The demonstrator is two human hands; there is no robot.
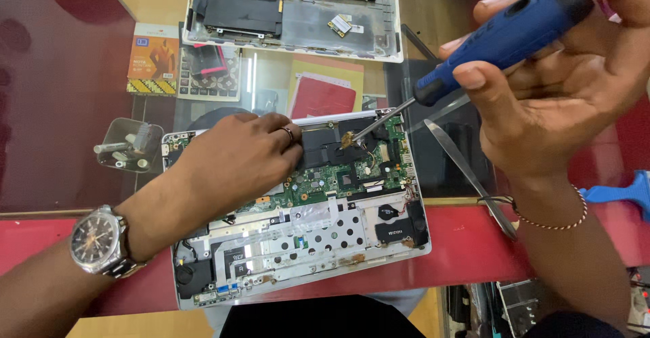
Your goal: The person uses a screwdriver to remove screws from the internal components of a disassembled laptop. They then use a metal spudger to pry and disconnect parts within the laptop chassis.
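The right hand [542, 101] grips a blue-handled screwdriver [504, 37], its tip down on the heatsink area of the opened laptop [305, 209]. The left hand [233, 159] lies flat on that laptop's board, holding nothing. Pressing the driver straight and square should keep it from slipping.

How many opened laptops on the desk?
2. One opened laptop lies near the desk's front edge, under the left hand, with the screwdriver in the right hand touching its board. The second laptop lies at the far side, partly cropped.
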